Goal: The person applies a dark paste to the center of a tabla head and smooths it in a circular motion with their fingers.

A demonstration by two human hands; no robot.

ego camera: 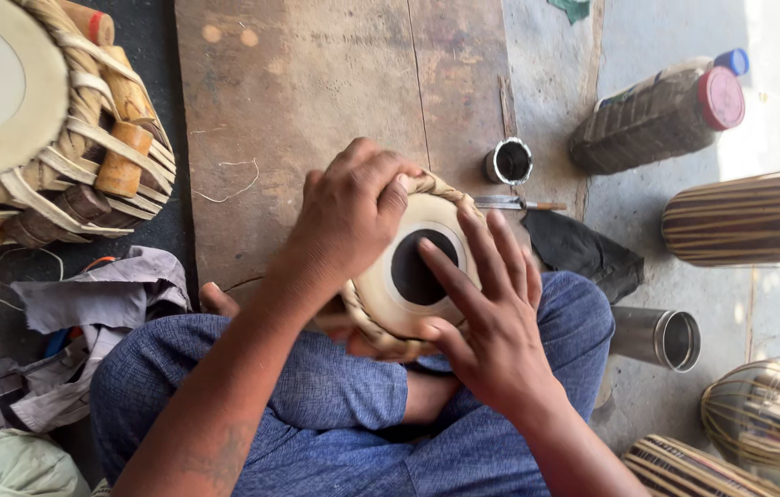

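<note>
A small hand drum [406, 293] rests tilted against my crossed legs, with a cream skin, a black round patch in the middle and a braided rim. My left hand [346, 213] curls over the drum's upper left rim and grips it. My right hand [487, 317] lies flat on the skin with spread fingers, the fingertips touching the black patch.
A bigger drum [50, 120] with straps and wooden pegs stands at top left. Crumpled cloths [86, 304] lie at left. A small black-filled tin [508, 161], a metal tool [510, 202], a dark rag [583, 250], a red-capped jar [661, 115], a steel cup [657, 336] and striped drum shells [749, 216] lie at right.
</note>
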